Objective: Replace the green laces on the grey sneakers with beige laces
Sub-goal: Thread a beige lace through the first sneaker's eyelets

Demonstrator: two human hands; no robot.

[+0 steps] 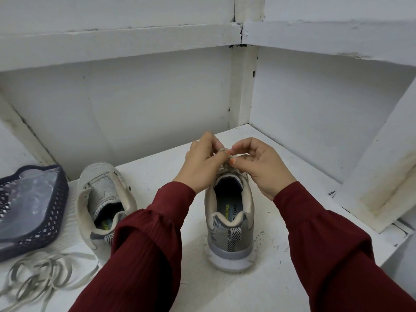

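On the white shelf [168, 176], a grey shoe [229, 233] with heel this way and a pale lace [231, 156] at the top. Just above its tongue, left hand [202, 163] and right hand [264, 170], each pinching that lace, likely tying it. To the left, the other shoe [103, 199], bare, tongue open. Beside the basket [54, 221], a loose heap of laces [38, 275], colour hard to tell. Looks about half done; other shoe left to lace

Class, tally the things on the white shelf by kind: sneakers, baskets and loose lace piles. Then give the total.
Sneakers: 2
Baskets: 1
Lace piles: 1
Total: 4
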